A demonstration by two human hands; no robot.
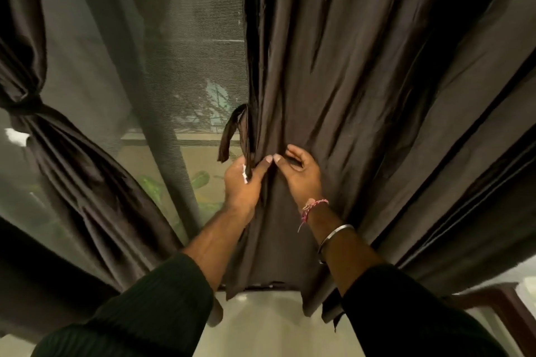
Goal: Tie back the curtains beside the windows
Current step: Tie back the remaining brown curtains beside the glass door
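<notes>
A dark brown curtain (362,72) hangs loose in front of me, right of the window. My left hand (246,182) grips its left edge together with a brown fabric tie-back strap (232,130) that loops up above my fingers. My right hand (298,171) presses on the curtain folds just right of the left hand, fingers curled into the cloth, thumb tips nearly touching. On the far left a second brown curtain (72,159) is gathered and bound by a tie (26,101).
A sheer grey net curtain (139,66) covers the window glass between the two curtains. A pale floor (261,324) lies below. A dark wooden chair frame (499,307) stands at the lower right, close to the curtain's hem.
</notes>
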